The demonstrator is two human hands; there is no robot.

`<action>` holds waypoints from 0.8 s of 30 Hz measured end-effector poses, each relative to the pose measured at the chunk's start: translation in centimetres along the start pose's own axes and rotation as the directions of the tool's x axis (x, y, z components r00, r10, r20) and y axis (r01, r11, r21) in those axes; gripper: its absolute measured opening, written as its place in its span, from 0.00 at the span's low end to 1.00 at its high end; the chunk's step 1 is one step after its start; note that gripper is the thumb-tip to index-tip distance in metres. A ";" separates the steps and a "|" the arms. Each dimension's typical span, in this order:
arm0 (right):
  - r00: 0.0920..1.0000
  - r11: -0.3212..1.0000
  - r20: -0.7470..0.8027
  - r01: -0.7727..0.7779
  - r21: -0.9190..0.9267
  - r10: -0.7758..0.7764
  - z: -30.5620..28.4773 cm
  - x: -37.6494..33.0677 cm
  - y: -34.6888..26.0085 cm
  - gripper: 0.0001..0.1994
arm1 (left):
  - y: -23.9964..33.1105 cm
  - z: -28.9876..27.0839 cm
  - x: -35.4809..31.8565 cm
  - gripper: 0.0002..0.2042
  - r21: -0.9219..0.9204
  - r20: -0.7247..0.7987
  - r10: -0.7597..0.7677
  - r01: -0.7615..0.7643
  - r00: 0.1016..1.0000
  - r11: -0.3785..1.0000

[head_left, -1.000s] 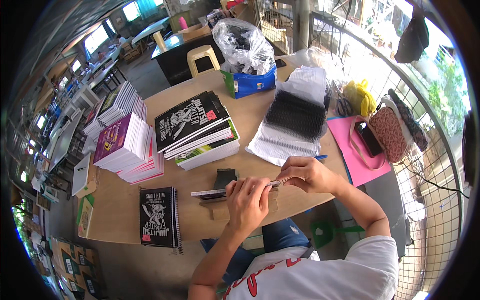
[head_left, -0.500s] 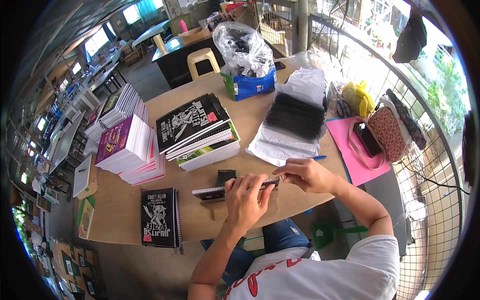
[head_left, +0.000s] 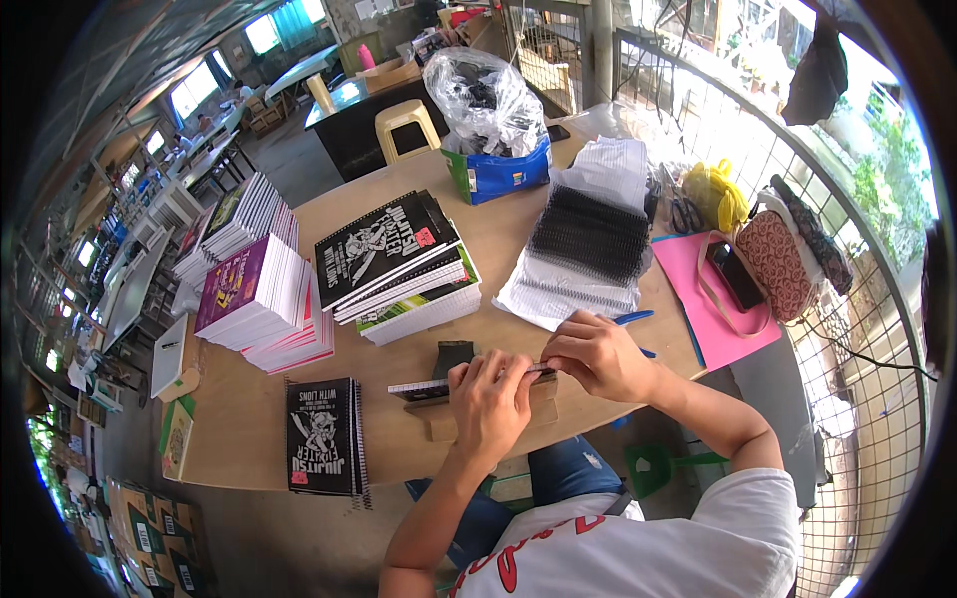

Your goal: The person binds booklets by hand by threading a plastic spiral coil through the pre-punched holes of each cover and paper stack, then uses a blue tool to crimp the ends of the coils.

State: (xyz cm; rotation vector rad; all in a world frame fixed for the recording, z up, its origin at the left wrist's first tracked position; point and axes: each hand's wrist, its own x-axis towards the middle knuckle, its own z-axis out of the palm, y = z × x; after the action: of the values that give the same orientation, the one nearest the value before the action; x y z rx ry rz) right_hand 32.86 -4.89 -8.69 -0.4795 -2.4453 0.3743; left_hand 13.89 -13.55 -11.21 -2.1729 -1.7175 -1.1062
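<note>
My left hand (head_left: 488, 404) grips a notebook (head_left: 419, 390) standing on its edge, its perforated side facing up. Fingers lie over the far face, and the thumb is on the near side. My right hand (head_left: 603, 357) pinches at the right end of that top edge, on a thin spiral coil mostly hidden by the fingertips. Under the notebook is a brown wooden block (head_left: 439, 428), with a dark piece (head_left: 456, 353) behind it. To the left lies a small stack of black-covered spiral notebooks (head_left: 324, 436).
Notebook stacks (head_left: 384, 254) and purple-covered books (head_left: 249, 289) fill the table's left. Black binding coils (head_left: 588, 234) lie on white sheets at right, near a blue pen (head_left: 634, 317). Beyond are a plastic-filled blue box (head_left: 508, 171), pink folder (head_left: 723, 329), phone (head_left: 738, 277) and patterned pouch (head_left: 773, 251).
My right hand has moved slightly left and closer to the notebook's edge, covering the coil end that showed before. My left hand keeps its grip. The view has shifted a little.
</note>
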 end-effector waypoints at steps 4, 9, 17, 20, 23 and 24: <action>0.985 0.972 -0.028 -0.162 0.168 0.169 0.6 -0.5 -0.1 0.09 | 0.3 0.0 0.1 0.05 0.007 -0.021 -0.007 0.007 1.000 1.000; 0.983 0.990 -0.117 -0.143 0.015 0.143 0.0 0.2 -1.5 0.10 | 0.1 0.2 -0.2 0.05 0.020 -0.026 0.010 -0.009 1.000 1.000; 0.999 0.997 0.026 -0.033 -0.071 0.035 0.4 0.7 -1.5 0.13 | -0.4 0.3 -0.9 0.08 0.032 -0.034 0.027 -0.026 0.999 0.999; 0.988 0.993 0.107 0.117 -0.024 -0.114 -0.8 1.9 0.1 0.15 | 0.0 0.2 -1.3 0.09 0.029 -0.045 0.035 -0.034 0.998 0.999; 0.964 0.899 0.201 -0.241 0.366 0.177 -1.0 6.2 2.7 0.19 | 1.6 -0.7 -0.2 0.09 -0.041 -0.016 0.007 -0.008 1.000 0.999; 0.928 0.948 0.357 -0.206 0.244 0.110 0.4 8.3 3.3 0.20 | 2.0 -0.8 0.0 0.10 -0.004 -0.026 0.019 -0.019 0.999 1.000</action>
State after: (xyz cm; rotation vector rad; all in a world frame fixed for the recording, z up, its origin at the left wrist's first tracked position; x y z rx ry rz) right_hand 27.25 1.54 -5.93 -0.5278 -2.6278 0.9254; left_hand 15.28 -14.68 -10.01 -2.1632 -1.6812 -1.1301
